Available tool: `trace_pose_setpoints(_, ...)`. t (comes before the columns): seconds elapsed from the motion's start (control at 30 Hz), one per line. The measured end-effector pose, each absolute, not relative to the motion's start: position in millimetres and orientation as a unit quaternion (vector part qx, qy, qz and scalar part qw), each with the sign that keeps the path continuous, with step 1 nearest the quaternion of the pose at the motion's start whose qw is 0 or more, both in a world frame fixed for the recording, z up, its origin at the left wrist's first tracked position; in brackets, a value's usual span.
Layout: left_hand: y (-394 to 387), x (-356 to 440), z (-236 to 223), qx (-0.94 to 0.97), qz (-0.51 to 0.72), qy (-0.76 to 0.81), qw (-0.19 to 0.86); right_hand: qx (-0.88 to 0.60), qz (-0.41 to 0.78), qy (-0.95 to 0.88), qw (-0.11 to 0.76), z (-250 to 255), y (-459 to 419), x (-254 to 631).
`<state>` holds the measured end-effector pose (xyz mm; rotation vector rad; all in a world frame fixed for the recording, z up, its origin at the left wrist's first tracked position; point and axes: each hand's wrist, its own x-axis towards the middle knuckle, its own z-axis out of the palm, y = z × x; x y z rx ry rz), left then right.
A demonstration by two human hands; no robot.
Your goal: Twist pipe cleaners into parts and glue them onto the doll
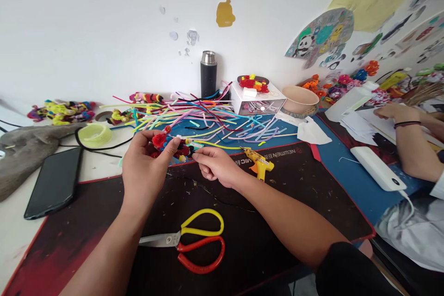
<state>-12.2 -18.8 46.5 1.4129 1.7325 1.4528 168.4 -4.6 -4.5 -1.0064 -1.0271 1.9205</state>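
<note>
My left hand (147,159) is closed around a small pipe-cleaner figure (160,141) with a red fuzzy top and blue and black parts. Its right end meets my right hand (215,165), whose thumb and forefinger pinch a dark part of the figure. Fingers hide much of the figure. Below the hands lie scissors (201,230) with one yellow and one red handle on a dark mat (260,222). A yellow glue gun (260,164) rests on the mat to the right of my right hand.
Behind the hands spreads a pile of colourful pipe cleaners (194,113). A black flask (208,76), a white box (258,101) and a tan bowl (300,100) stand by the wall. At left lies a phone (53,182). Another person's arm (416,134) works at right, near a white device (378,169).
</note>
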Motion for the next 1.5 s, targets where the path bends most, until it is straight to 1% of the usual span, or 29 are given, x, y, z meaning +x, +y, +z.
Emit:
trace_pose_setpoints(0.4, -18.9, -10.0, 42.3, 0.518, 0.522, 0.637, 0.23, -0.392, 0.75, -0.384, 0.369, -6.0, -3.2, 168.5)
trace_pose_setpoints(1.13, -19.3, -13.4, 47.1, 0.506, 0.564, 0.606, 0.242, -0.384, 0.755, -0.387, 0.364, -2.4, -4.4, 168.6)
trace_pose_setpoints(1.5, -19.9, -13.4, 46.0, 0.513, 0.554, 0.612, 0.237, -0.394, 0.749, -0.387, 0.366, -1.8, -4.8, 169.2)
